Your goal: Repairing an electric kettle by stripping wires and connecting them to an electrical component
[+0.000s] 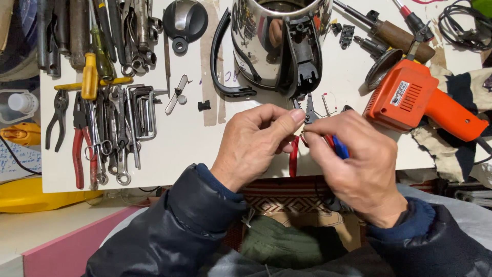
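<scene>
White table [184, 149] fills the frame. At centre, the right hand [359, 159] has its grip closed around red-and-blue-handled pliers [312, 120], while the left hand [256, 143] pinches their jaws. Just above lies a steel kettle [266, 46]; an orange heat tool [420, 100] sits right, wrenches [118, 123] left.

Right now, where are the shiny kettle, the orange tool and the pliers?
Shiny kettle [259, 43]: head view, steel side.
Orange tool [410, 95]: head view, orange body.
Pliers [309, 110]: head view, metal nose between both hands.
</scene>
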